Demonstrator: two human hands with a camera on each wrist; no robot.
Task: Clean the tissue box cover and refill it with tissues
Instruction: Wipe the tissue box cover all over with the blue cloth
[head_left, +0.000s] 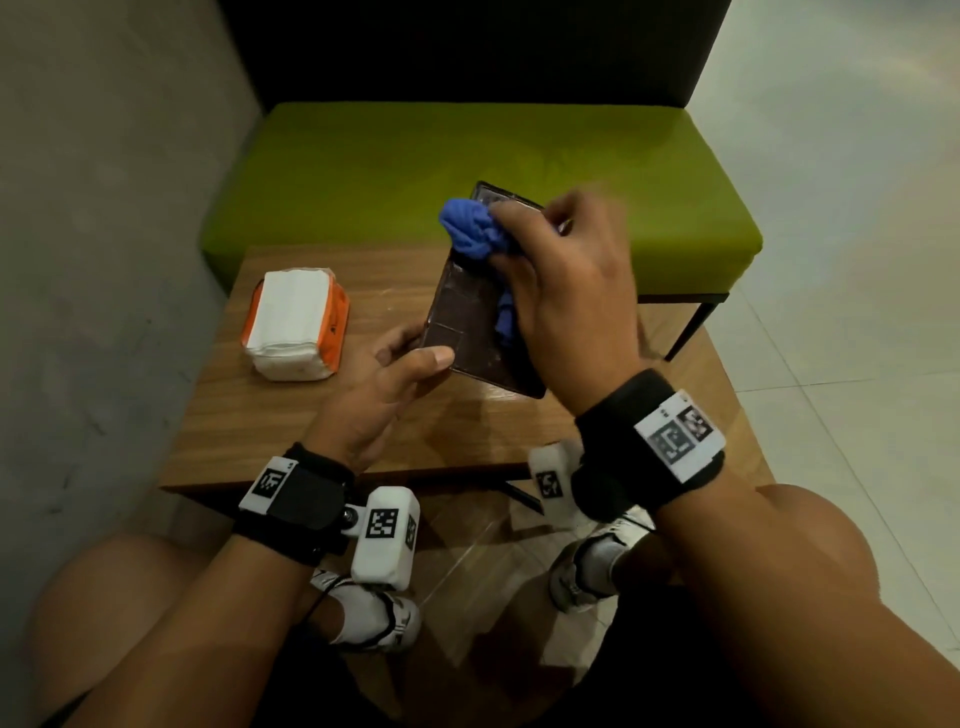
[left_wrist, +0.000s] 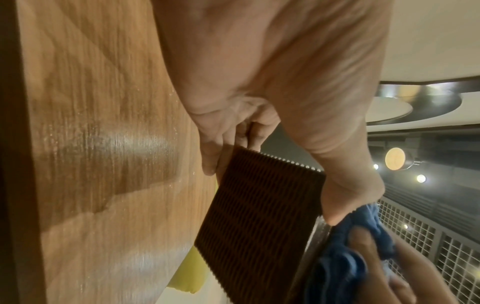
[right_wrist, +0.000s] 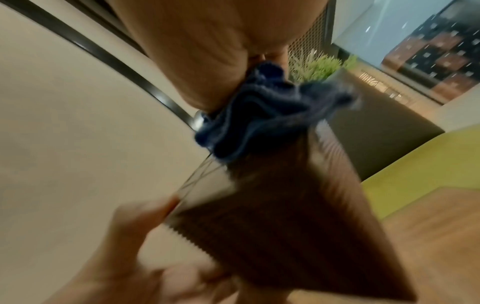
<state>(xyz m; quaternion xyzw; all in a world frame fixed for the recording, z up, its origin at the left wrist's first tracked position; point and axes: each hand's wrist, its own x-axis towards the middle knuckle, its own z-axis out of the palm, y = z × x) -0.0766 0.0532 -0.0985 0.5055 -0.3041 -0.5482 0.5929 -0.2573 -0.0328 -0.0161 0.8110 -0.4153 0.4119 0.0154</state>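
- While the left hand (head_left: 384, 384) grips the near end of the tissue box cover (head_left: 462, 322) with thumb on top and fingers curled beneath, the cover is held tilted above the wooden table (head_left: 291, 415), its far end reaching over the table's back edge toward the green bench seat (head_left: 363, 171).
- To the left of the cover, a pack of tissues (head_left: 293, 325) in orange wrapping lies on the table, well apart from it; bare wood shows between them and along the near edge.
- Dark brown and flat, the cover shows a ribbed, grid-like face in the left wrist view and smooth panels from the head view.
- Bunched and soft, a blue cloth (head_left: 470, 231) is clutched in the curled fingers of the right hand (head_left: 566, 291) and pressed on the cover's upper face.
- Motion blur smears the right wrist view; the right hand covers the cover's right edge.
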